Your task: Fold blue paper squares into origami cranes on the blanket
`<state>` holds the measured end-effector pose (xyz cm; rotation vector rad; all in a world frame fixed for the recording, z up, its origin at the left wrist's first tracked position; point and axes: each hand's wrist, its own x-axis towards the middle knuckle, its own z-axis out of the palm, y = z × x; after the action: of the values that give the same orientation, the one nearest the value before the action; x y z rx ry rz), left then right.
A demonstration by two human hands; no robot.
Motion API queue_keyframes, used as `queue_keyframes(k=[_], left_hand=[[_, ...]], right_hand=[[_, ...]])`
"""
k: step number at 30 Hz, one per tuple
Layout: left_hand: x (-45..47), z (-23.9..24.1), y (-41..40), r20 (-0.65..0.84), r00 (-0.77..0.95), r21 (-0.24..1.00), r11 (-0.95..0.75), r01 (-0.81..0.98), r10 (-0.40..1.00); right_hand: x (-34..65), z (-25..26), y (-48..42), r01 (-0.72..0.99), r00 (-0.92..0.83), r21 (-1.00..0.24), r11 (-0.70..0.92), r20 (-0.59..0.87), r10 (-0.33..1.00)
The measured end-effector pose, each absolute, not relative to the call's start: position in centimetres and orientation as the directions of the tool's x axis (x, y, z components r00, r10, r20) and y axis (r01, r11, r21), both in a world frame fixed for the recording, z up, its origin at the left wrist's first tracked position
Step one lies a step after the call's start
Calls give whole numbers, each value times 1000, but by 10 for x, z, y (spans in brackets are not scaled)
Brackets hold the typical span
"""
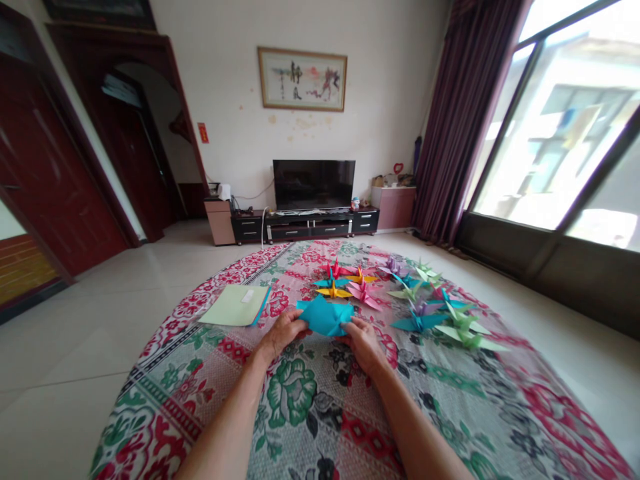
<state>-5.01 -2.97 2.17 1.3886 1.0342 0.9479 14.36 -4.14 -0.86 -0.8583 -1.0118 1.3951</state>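
Note:
A partly folded teal paper [325,315] rests on the flowered cloth [310,407] right in front of me. My left hand [283,332] pinches its left edge, fingers closed on the paper. My right hand [363,341] grips its right edge the same way. Beyond the paper lie several finished paper cranes [350,280] in red, yellow, pink and teal. More paper cranes [450,317] in green, purple and teal spread out to the right. A stack of flat paper sheets [235,305], pale green on top, lies to the left of my left hand.
The cloth lies on a pale tiled floor [100,333]. A television [313,184] stands on a low dark cabinet [305,228] against the far wall. Dark red doors [55,173] stand at the left, and a large window [575,133] with purple curtains at the right.

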Motion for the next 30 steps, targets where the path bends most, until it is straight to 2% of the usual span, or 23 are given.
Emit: queue_keyframes(k=[7,11,17,21,24,30], left_hand=[[-40,18,-27,16,191,999,-8,-41,981],[-39,15,-26,53,97,998,-55,26,994],[-41,10,-21,270,-42,944,-255,211,962],[-35,10,-24,511,-236,824,-394,407,826],[-26,9,-27,612,-200,736,-458,498,765],[-14,2,-30,576,-20,741,-511,436,817]], right_hand=[[143,-7,-42,-361,-48,-932,19,39,998],[143,-6,-42,-394,-10,-919,29,36,999],[140,-7,-41,-376,91,-923,79,48,995],[138,-7,-39,-413,187,-905,100,23,982],[137,-5,-40,-417,182,-904,95,20,983],[137,-3,-43,-377,128,-922,88,42,991]])
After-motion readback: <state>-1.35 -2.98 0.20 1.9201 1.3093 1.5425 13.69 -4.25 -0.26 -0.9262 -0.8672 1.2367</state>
